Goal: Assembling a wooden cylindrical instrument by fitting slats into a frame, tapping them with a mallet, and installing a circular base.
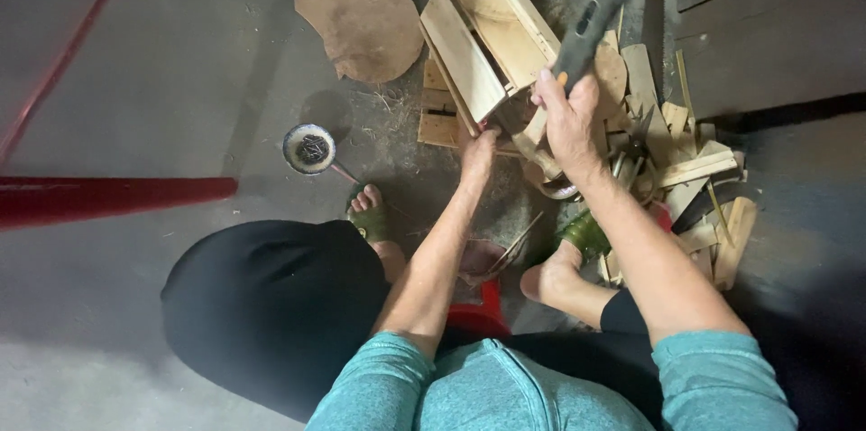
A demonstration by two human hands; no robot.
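gripping dark tool handle [577, 39] in right hand [568, 120], left hand [478, 153] steadying pale wooden frame [483, 43]

Right hand [568, 120] gripping hammer [591, 12], left hand [478, 153] steadying wooden box [487, 43]

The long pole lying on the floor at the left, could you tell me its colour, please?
The pole is red, seen in the head view.

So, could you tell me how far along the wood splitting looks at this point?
Done: split wooden pieces lie piled at the right. In hand: the right hand grips a dark-handled chopping tool, while the left hand steadies a piece beside the wooden box. Left: that piece looks uncut.
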